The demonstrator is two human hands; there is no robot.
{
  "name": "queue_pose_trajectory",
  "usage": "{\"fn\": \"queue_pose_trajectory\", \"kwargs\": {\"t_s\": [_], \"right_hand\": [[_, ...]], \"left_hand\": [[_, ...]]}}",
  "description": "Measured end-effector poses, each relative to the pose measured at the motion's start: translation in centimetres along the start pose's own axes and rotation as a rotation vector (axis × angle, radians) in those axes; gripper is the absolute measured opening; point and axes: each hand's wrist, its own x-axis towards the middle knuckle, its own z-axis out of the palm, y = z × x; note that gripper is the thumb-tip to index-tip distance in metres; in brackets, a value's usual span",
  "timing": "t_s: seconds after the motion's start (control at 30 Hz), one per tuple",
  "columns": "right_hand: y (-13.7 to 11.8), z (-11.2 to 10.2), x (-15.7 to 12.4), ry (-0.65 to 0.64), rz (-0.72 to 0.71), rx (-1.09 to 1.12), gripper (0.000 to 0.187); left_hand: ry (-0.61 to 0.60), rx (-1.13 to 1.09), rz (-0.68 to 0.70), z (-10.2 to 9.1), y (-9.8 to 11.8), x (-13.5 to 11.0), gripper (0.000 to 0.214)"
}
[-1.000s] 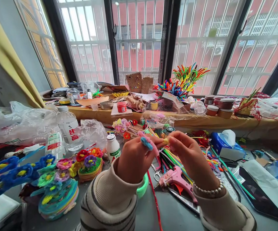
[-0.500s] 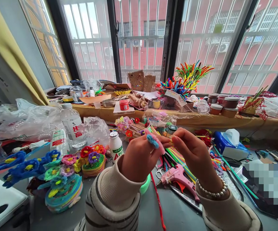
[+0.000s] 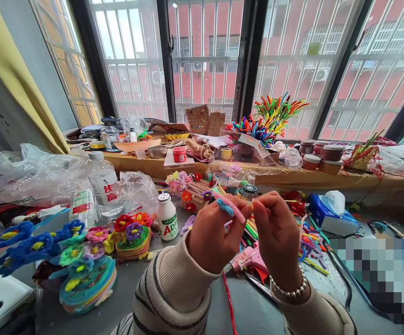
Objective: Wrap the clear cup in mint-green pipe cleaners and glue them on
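My left hand (image 3: 211, 237) is closed around a fuzzy pink and blue pipe-cleaner piece (image 3: 237, 213), its loops standing out above the knuckles. Close beside those fingertips, my right hand (image 3: 278, 230), with a beaded bracelet at the wrist, pinches thumb to finger. A small yellowish bit shows at the pinch, too little of it to name. Below the hands lie a pink glue gun (image 3: 252, 259), partly covered by the right hand, and a red pipe cleaner (image 3: 229, 298). Loose coloured pipe cleaners are half hidden behind the hands.
Pipe-cleaner flowers on a round layered base (image 3: 88, 288) stand at left, near a smaller flower piece (image 3: 134, 242), a white bottle (image 3: 167, 218) and a water bottle (image 3: 104, 186). A blue tissue box (image 3: 334, 216) is at right. Paint jars (image 3: 333, 153) line the ledge.
My right hand has turned more upright and moved slightly left, covering more of the glue gun. My left hand has shifted slightly right and down, and the pink and blue piece has tilted.
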Motion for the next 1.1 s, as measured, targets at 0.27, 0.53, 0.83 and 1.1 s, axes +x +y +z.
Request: {"fn": "queue_pose_trajectory", "kwargs": {"t_s": [0.27, 0.53, 0.83, 1.1], "right_hand": [[-0.8, -0.2, -0.2, 0.074, -0.203, -0.103, 0.014], [-0.7, -0.6, 0.0, -0.026, -0.117, -0.021, 0.013], [-1.7, -0.9, 0.4, -0.097, -0.048, 0.076, 0.02], [-1.8, -1.2, 0.4, -0.129, 0.045, 0.093, 0.02]], "left_hand": [[-0.218, -0.853, -0.447, 0.1, -0.2, 0.4, 0.021], [-0.175, -0.834, -0.446, 0.5, 0.2, 0.2, 0.022], [0.059, 0.136, 0.135, 0.4, 1.1, -0.8, 0.013], [0.213, 0.619, 0.427, -0.2, 1.1, -0.8, 0.005]]}}
